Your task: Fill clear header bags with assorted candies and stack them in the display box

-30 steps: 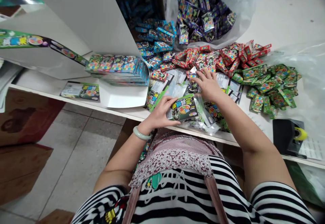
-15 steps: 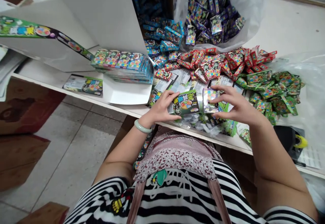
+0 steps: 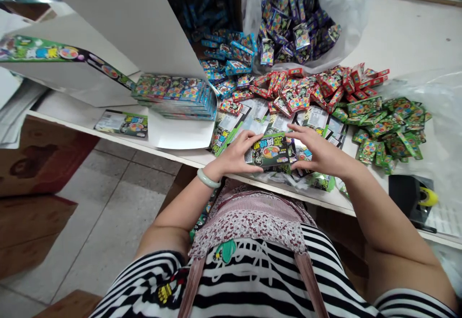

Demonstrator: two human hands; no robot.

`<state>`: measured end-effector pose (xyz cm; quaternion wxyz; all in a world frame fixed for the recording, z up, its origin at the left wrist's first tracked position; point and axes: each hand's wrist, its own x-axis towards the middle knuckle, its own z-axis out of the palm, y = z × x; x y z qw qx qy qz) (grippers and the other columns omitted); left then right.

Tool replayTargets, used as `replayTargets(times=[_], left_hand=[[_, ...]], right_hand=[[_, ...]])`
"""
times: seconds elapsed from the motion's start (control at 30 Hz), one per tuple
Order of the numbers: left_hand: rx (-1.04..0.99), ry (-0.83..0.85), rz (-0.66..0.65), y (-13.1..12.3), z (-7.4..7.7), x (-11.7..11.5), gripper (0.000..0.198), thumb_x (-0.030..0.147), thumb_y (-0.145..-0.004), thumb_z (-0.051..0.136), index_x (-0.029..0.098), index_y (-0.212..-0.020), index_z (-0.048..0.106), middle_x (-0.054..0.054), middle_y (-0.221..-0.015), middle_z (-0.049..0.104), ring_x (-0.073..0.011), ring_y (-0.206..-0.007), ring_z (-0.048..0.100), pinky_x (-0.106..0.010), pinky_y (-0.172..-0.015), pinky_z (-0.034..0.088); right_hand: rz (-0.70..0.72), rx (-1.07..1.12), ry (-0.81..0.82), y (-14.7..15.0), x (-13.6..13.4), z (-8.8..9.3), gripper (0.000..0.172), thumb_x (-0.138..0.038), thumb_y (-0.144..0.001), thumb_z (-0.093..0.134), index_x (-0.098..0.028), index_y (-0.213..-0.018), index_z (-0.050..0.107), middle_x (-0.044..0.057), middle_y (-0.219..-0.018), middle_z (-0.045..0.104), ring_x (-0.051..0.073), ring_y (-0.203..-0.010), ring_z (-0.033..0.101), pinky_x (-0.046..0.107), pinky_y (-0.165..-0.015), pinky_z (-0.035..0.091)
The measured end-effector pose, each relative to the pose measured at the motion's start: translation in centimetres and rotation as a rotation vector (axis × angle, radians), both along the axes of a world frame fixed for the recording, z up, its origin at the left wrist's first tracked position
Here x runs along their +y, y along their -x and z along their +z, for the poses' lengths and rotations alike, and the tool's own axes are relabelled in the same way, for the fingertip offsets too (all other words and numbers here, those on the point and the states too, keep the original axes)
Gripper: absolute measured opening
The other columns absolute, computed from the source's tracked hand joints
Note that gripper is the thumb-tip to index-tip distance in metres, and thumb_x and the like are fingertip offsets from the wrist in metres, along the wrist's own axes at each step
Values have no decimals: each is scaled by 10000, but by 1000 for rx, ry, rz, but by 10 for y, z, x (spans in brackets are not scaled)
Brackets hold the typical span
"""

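My left hand (image 3: 235, 153) and my right hand (image 3: 317, 153) meet at the front edge of the white table, both gripping the sides of a green printed card (image 3: 270, 151). The small shiny packet from my right hand is hidden or pressed behind the card; I cannot tell which. Under my hands lie loose printed cards and clear wrappers (image 3: 252, 120). A heap of red packets (image 3: 306, 91) sits just beyond them, with green packets (image 3: 384, 133) to the right.
Purple packets fill a plastic bag (image 3: 294, 27) at the back, beside loose blue boxes (image 3: 231, 58). A stack of boxed cards (image 3: 173, 97) stands left, by a white cardboard panel (image 3: 119, 34). A black tape dispenser (image 3: 407, 195) sits at right.
My right hand has come down from the red heap, picked up a shiny packet, and now brings it against the green card. Both hands have closed together at the card.
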<state>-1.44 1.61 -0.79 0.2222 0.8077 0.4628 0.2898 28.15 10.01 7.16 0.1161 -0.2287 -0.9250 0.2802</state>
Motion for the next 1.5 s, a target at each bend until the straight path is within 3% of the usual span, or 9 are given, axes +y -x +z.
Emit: replayTargets(times=[0.13, 0.33, 0.5, 0.67, 0.87, 1.0, 1.13, 1.33, 1.5], left_hand=[[-21, -3, 85, -1, -5, -2, 988, 629, -701, 786, 232, -1511, 383, -144, -1272, 470, -340, -1200, 510, -566, -1051, 469], [-108, -28, 55, -1, -11, -6, 1036, 639, -684, 793, 223, -1529, 363, -154, -1292, 487, -349, -1222, 511, -578, -1062, 458], [-166, -45, 120, 18, -8, -15, 1053, 683, -677, 783, 250, -1531, 347, -148, -1295, 471, -341, -1229, 514, -593, -1060, 463], [-214, -98, 147, 24, 0, -21, 1066, 679, -688, 781, 264, -1550, 311, -150, -1306, 452, -341, -1227, 518, -580, -1053, 481], [-212, -45, 199, 36, -1, -27, 1113, 643, -686, 805, 279, -1579, 251, -141, -1313, 441, -347, -1223, 518, -568, -1056, 481], [-225, -8, 207, 43, -3, -25, 1108, 622, -684, 817, 277, -1579, 262, -141, -1324, 441, -345, -1231, 516, -551, -1068, 477], [-221, 9, 193, 44, -4, -21, 1102, 619, -694, 812, 276, -1581, 255, -142, -1319, 448, -344, -1243, 511, -547, -1074, 475], [-234, -18, 227, 48, -6, -21, 1062, 614, -706, 805, 277, -1567, 282, -142, -1325, 451, -341, -1242, 515, -548, -1068, 482], [-166, -59, 267, 51, -7, -20, 1033, 603, -717, 802, 268, -1554, 297, -136, -1305, 441, -336, -1228, 517, -555, -1066, 481]], right_hand=[[-208, 88, -60, 5, -14, -10, 636, -576, -891, 613, -286, -1435, 457, 137, -1328, 642, 343, -1326, 520, 591, -1116, 367], [-168, 135, 29, 25, -20, -20, 402, -430, -989, 465, -294, -1354, 564, 95, -1276, 697, 302, -1276, 591, 611, -1151, 316], [-507, 318, 10, 80, 50, -31, 312, -463, -944, 515, -269, -1103, 700, 67, -953, 759, 280, -950, 703, 479, -898, 537], [-337, -47, -302, 187, 123, -55, 251, -361, -913, 544, -206, -978, 731, 140, -1039, 750, 337, -1058, 621, 547, -981, 425], [-700, -57, -360, 252, 158, -65, 365, -350, -951, 492, -87, -1174, 609, 216, -1186, 652, 338, -1150, 521, 509, -997, 354], [-700, -39, -429, 260, 185, -50, 429, -286, -950, 499, -112, -1342, 519, 213, -1323, 586, 341, -1234, 472, 504, -1021, 329], [-629, -160, -365, 260, 211, -40, 304, -216, -868, 594, -114, -1152, 638, 217, -1213, 647, 360, -1167, 529, 515, -993, 364], [-631, 241, 235, 215, 196, -42, 160, -272, -743, 682, -170, -851, 624, 38, -839, 657, 200, -821, 601, 355, -781, 495], [-550, 513, 699, 139, 130, -33, 519, -409, -650, 784, -236, -1114, 627, -23, -802, 598, 131, -670, 562, 265, -570, 485]])
